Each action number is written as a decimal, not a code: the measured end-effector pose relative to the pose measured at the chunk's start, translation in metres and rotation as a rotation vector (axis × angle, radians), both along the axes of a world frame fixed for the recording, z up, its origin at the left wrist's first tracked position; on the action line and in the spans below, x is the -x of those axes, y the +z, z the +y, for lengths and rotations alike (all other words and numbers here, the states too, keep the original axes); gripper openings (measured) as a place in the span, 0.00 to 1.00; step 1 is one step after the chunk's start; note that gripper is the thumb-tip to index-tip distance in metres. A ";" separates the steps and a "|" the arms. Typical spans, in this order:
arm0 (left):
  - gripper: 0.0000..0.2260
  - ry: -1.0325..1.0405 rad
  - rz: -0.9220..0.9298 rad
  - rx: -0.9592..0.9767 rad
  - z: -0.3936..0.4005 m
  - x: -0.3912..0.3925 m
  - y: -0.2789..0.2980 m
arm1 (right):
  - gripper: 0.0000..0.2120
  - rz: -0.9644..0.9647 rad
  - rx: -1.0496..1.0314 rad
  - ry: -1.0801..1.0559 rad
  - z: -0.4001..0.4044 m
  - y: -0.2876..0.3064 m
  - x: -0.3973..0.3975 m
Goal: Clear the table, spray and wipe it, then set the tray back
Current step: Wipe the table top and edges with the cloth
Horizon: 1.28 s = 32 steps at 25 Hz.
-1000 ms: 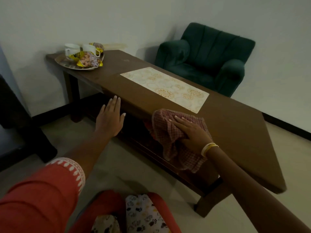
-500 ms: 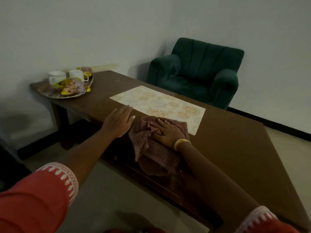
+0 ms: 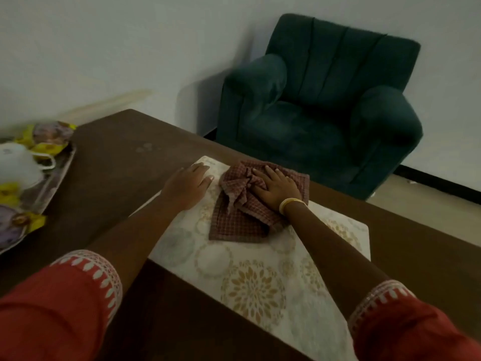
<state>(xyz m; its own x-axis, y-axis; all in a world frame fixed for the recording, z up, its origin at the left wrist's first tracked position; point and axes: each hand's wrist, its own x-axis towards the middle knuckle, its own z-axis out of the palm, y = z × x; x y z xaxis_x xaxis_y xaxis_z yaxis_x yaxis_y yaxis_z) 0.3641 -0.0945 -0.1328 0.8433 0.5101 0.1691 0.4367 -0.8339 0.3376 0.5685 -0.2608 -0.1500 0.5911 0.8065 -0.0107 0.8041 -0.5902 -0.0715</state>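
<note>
Dark brown wood fills most of my view: the table (image 3: 112, 162) runs from the lower edge up toward the middle left of the frame. Behind it, in the upper right, I see a green armchair (image 3: 320, 105) against the pale wall. A pale mat (image 3: 250, 272) with gold flower rings lies on the table at centre and lower centre. At the far left edge the tray (image 3: 56, 175) sits on the table, partly cut off, well apart from the mat; it carries a white cup (image 3: 18, 165) and yellow snack packets (image 3: 49, 138), all blurred. On the mat's upper part lies a red checked cloth (image 3: 239, 220), bunched and creased. My right hand (image 3: 276, 188) lies flat on the cloth, fingers spread and pressing down, not gripping it; a yellow bangle (image 3: 289, 204) circles that wrist. My left hand (image 3: 187, 185) lies just beside the cloth, palm down on the mat's upper corner, fingers together and extended, holding nothing. Red sleeves with white trim show at the lower corners.
</note>
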 end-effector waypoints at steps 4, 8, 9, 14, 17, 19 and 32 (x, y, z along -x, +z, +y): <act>0.20 -0.001 -0.060 0.010 0.020 -0.033 -0.012 | 0.31 -0.012 -0.021 -0.192 0.025 0.003 -0.046; 0.20 -0.008 -0.092 0.030 0.026 -0.035 -0.017 | 0.35 0.063 -0.035 -0.461 0.040 0.009 -0.061; 0.20 -0.008 -0.096 0.042 0.026 -0.034 -0.018 | 0.34 0.066 -0.053 -0.521 0.041 0.008 -0.060; 0.20 0.037 -0.126 0.052 0.024 -0.035 -0.016 | 0.28 0.111 -0.133 -0.842 0.051 0.017 -0.060; 0.21 0.059 -0.120 0.038 0.021 -0.036 -0.015 | 0.21 0.144 -0.155 -0.828 0.076 0.026 -0.047; 0.21 0.060 -0.126 0.054 0.021 -0.037 -0.015 | 0.19 0.167 -0.212 -0.664 0.106 0.024 -0.032; 0.22 0.057 -0.080 0.049 0.022 -0.033 -0.014 | 0.36 0.022 -0.124 -0.407 -0.044 0.017 -0.075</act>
<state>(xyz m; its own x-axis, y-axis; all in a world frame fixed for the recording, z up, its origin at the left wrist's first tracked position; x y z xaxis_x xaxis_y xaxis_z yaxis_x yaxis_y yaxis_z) 0.3968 -0.0725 -0.1466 0.7973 0.5663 0.2087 0.4530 -0.7901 0.4130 0.6438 -0.3051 -0.1327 0.8624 0.5032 0.0556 0.5045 -0.8451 -0.1770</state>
